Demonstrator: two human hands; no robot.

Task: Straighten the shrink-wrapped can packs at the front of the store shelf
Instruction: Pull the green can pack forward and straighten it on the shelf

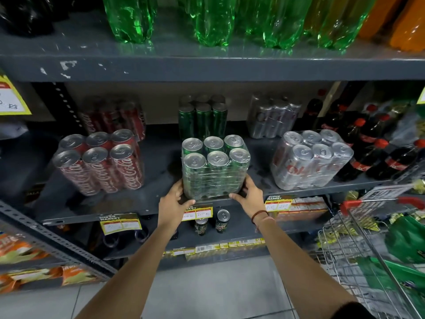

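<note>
A shrink-wrapped pack of green cans (215, 168) stands at the front middle of the grey shelf (128, 206). My left hand (176, 202) grips its lower left corner and my right hand (249, 196) grips its lower right corner. A red cola can pack (99, 163) sits to the left, turned at a slant. A silver can pack (310, 160) sits to the right, also angled. Behind them stand another red pack (115, 118), a green pack (203, 117) and a silver pack (273, 116).
Dark cola bottles (377, 146) crowd the shelf's right end. Green bottles (207, 19) fill the shelf above. Two loose cans (212, 222) stand on the shelf below. A wire shopping trolley (372, 238) with a red handle is at my right.
</note>
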